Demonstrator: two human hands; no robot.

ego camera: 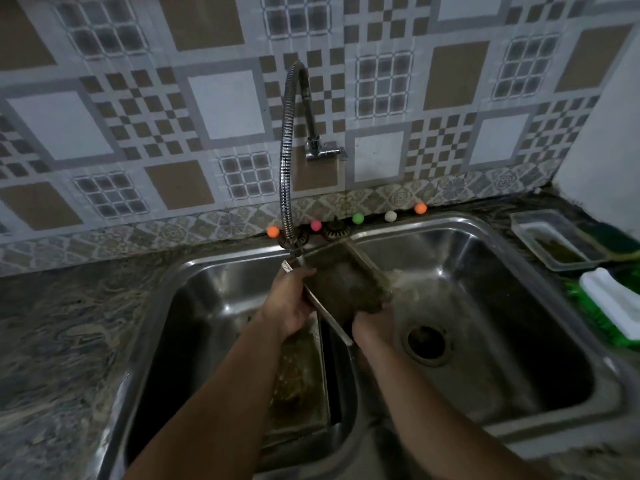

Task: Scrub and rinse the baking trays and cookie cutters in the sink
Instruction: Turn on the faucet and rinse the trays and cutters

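Below the fingers: second baking tray [301,379] lying in the left basin.
Left hand [289,304]: fingers wrapped on the held tray's [341,282] left rim.
Right hand [372,329]: gripping its near end.
Beyond fingers: flexible faucet [287,161], water falling on the tray.

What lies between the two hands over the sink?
In the head view, the baking tray lies between them: the left hand grips its left rim and the right hand holds its lower end.
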